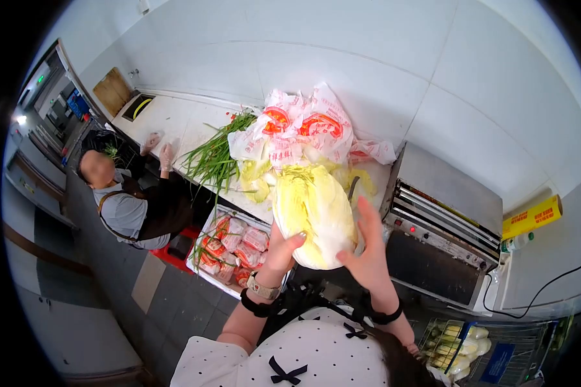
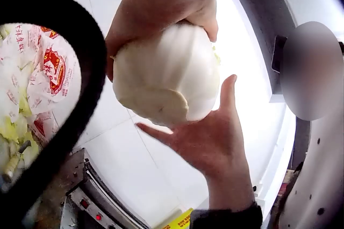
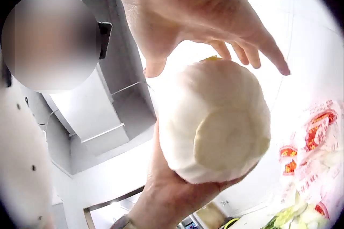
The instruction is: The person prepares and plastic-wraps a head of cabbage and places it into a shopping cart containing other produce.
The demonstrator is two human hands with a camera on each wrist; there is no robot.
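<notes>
A napa cabbage (image 1: 316, 219), yellow at its leafy end and white at its base, is held up over the counter. Its round cut base (image 2: 156, 105) faces the left wrist camera. The left hand (image 1: 281, 251) grips the cabbage from its left side, thumb across the front. From the right wrist, the same hand (image 3: 177, 191) cups the cabbage (image 3: 215, 127) from beneath. Spread fingers mark the right hand (image 1: 370, 251), which is at the cabbage's right side near the base; in the right wrist view this hand (image 3: 199, 14) arches over it with a gap.
Printed plastic bags (image 1: 303, 126), loose leaves (image 1: 256, 180) and green stalks (image 1: 216, 151) lie on the counter (image 1: 168, 122). A crate of packages (image 1: 232, 248) stands below. Metal equipment (image 1: 445, 187) is at right, near a cart with cabbages (image 1: 458, 348). A gloved person (image 1: 126, 209) is at left.
</notes>
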